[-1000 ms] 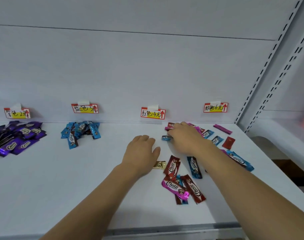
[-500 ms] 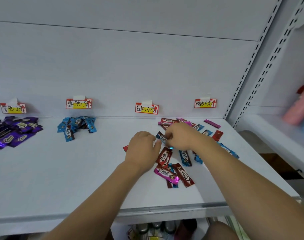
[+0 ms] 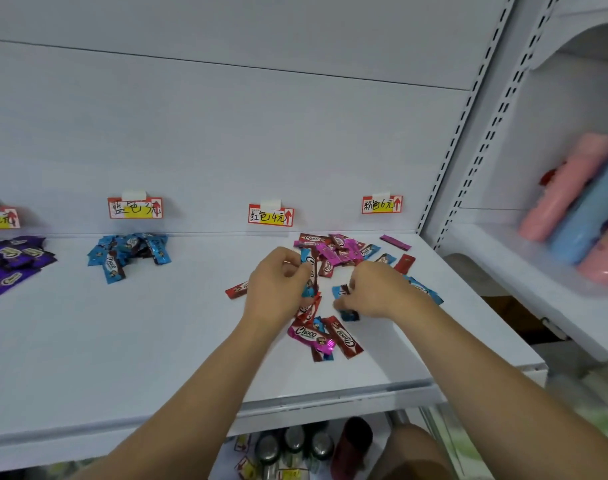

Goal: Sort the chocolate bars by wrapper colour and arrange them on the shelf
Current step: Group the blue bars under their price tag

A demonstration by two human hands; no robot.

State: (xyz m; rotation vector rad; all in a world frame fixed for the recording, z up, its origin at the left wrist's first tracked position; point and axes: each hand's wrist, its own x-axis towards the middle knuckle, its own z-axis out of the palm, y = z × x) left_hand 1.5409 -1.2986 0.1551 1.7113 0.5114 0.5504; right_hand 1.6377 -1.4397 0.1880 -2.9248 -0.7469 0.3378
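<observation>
Picking blue bars from the mixed heap

My left hand (image 3: 278, 289) holds a blue bar (image 3: 309, 271) upright; right hand (image 3: 375, 292) pinches another blue bar (image 3: 339, 292); blue pile (image 3: 129, 251) lies left along the shelf (image 3: 157, 341) back edge

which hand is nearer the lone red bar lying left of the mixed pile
Left. The left hand is right beside the lone red bar, its wrist side almost touching it. The right hand is further off, across the mixed pile.

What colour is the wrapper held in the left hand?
Blue wrapper, gripped by the left hand; head view.
</observation>
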